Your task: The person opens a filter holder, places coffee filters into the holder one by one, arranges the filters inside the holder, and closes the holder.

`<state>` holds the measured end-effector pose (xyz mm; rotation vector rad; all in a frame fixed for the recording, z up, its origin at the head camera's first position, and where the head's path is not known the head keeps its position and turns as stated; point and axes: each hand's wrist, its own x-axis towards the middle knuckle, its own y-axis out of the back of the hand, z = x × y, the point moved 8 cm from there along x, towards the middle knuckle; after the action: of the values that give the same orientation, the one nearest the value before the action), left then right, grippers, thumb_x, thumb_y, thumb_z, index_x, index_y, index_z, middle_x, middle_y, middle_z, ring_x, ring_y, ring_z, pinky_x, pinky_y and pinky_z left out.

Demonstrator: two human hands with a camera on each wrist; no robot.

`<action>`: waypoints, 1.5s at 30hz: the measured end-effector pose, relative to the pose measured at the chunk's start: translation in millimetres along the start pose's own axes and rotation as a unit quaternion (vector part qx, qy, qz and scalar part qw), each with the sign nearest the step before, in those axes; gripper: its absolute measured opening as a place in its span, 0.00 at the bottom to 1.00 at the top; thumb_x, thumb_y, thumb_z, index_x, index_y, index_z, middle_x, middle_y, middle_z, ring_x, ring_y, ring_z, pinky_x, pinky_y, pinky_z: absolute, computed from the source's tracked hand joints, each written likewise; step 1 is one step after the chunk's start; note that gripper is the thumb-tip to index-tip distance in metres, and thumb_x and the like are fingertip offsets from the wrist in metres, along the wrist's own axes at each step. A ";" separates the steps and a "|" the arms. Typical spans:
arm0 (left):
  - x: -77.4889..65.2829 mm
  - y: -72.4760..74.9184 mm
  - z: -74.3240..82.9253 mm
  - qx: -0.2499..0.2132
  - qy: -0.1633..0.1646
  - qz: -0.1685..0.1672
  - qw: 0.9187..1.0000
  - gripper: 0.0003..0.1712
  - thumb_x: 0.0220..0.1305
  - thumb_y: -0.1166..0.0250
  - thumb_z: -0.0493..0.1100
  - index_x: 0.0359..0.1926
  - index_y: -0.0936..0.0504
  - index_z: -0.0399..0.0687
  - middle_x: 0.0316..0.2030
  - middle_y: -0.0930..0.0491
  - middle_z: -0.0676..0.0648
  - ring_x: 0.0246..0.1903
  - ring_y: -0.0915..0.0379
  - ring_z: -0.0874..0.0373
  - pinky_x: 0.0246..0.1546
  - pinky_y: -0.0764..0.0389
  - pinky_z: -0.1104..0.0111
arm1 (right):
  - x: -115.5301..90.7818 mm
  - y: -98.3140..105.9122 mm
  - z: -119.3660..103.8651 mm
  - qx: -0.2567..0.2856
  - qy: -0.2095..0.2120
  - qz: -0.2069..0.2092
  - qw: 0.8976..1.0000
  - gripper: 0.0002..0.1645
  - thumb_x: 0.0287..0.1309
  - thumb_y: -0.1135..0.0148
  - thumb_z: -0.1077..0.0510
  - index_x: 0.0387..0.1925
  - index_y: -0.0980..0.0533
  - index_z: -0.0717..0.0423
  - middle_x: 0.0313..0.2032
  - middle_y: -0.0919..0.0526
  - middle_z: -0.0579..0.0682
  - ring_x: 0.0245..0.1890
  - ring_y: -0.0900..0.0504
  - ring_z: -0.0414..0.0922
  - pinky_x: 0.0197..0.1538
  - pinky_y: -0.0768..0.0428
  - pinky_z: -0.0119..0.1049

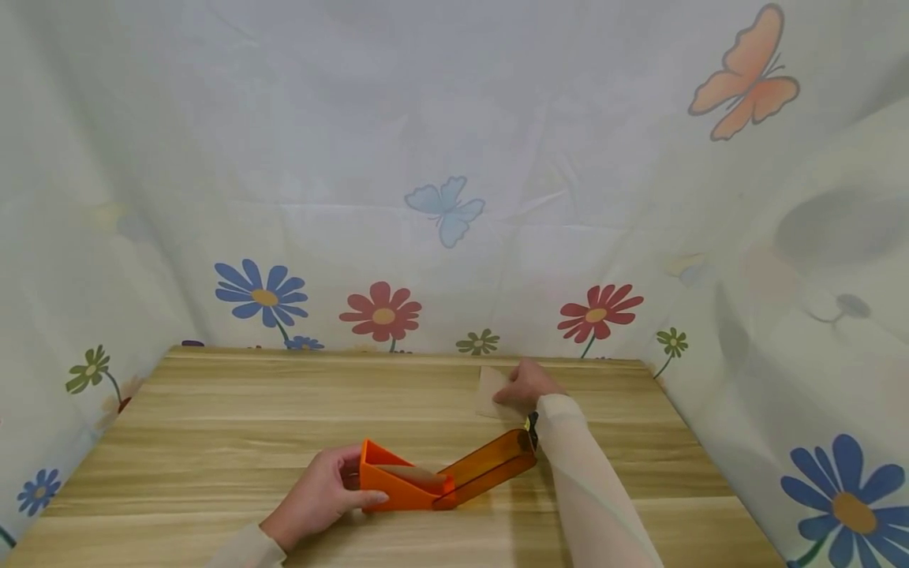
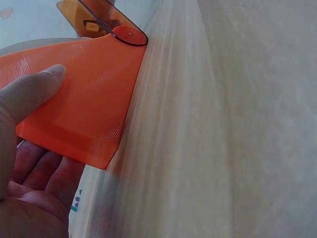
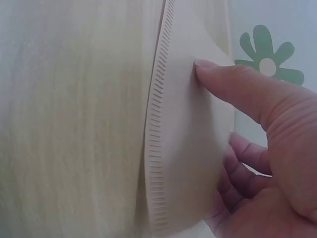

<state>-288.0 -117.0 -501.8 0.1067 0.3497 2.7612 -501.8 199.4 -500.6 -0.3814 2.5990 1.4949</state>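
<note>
My left hand grips the closed end of an orange coffee filter holder, its thumb flat along one side wall and the fingers on the opposite side. The holder's see-through amber lid is swung open on its hinge, pointing right. Inside the holder lies a beige paper filter. Farther back on the right, my right hand pinches a beige coffee filter between thumb and fingers. A crimped seam runs down one edge of this filter in the right wrist view.
Everything is on a wood-grain table. Its far edge meets a pale curtain printed with flowers and butterflies, which also hangs along both sides. The lid's free end lies close to the right sleeve.
</note>
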 end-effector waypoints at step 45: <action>1.2 -0.2 -1.2 -0.004 -0.007 0.001 1.000 0.28 0.57 0.22 0.48 0.56 0.18 0.45 0.49 0.13 0.44 0.43 0.15 0.60 0.44 0.15 0.71 | -34.8 23.9 -24.1 0.147 0.114 -0.018 0.982 0.16 0.63 0.29 0.44 0.34 0.12 0.53 0.32 0.16 0.48 0.34 0.22 0.46 0.39 0.23 0.36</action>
<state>-289.2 -116.7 -502.9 0.1247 0.3360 2.7622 -474.4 195.6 -460.7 -0.5917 2.9138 1.0865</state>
